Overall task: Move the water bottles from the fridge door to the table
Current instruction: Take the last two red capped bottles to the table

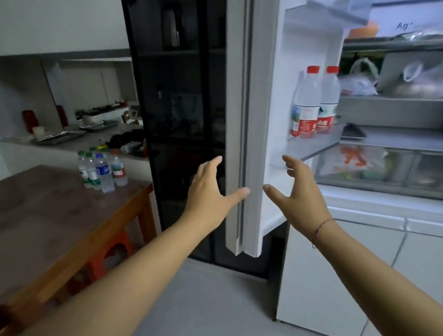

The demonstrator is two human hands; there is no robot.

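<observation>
While two red-capped bottles stand upper right in the door shelf, we raise left hand and right hand, fingers spread wide and empty, one bottle each, gripped mid-body.

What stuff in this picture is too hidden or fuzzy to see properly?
Head view only:
- Bottle labels: blurred, the writing is unreadable.
- Bottles on the table: small and overlapping, so the exact count is unclear.
- Plastic bags on the fridge shelves: contents are hidden.
- Top door shelf: cut off by the frame edge.
- Countertop clutter: too distant and dim to identify.
</observation>
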